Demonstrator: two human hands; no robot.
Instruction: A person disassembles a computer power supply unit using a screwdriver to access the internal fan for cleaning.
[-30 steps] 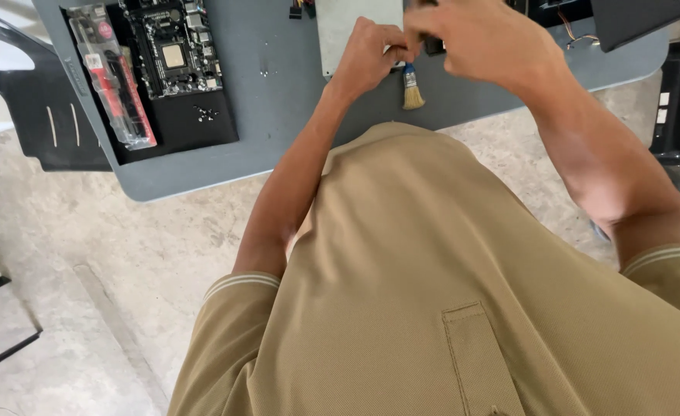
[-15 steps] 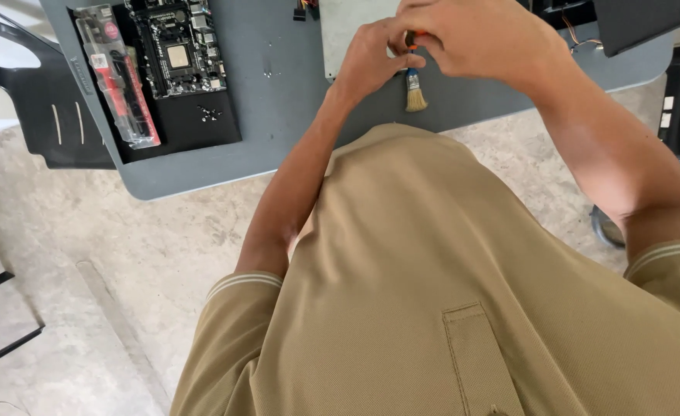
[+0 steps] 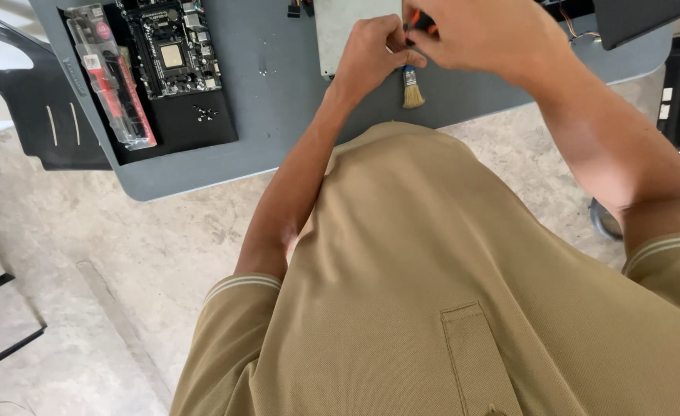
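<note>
Most of the frame is taken up by the tan polo shirt (image 3: 448, 293), since the camera is tipped steeply down over the chest. Beyond it, a grey table with a rounded corner (image 3: 278, 115) is seen standing on a speckled stone-look floor (image 3: 124, 254), with everything kept within arm's reach near the front edge.

On the left side of the table a black anti-static-looking mat (image 3: 186, 127) is laid out, and a black computer motherboard (image 3: 169, 46) is rested on it, probably so the board is kept off the bare tabletop. A few tiny screws (image 3: 201, 113) are parked on the mat just below the board, where they can't roll off. A long clear-and-red tool package (image 3: 109, 73) is laid alongside the board, touching the mat's left edge.

In the middle, a flat silver metal box (image 3: 348, 31) is set against the far part of the table, and both hands are brought together at its right edge. The left hand (image 3: 375, 50) is curled with fingers pressed together, pinching something small that can't be made out. The right hand (image 3: 486, 35) is closed around an orange-and-black handled tool (image 3: 421, 21), mostly hidden by the fingers, so the exact kind can't be told. A small blue-ferruled brush with pale bristles (image 3: 412, 88) is lying on the table just below the hands, not held, bristles pointed toward the body.
</note>
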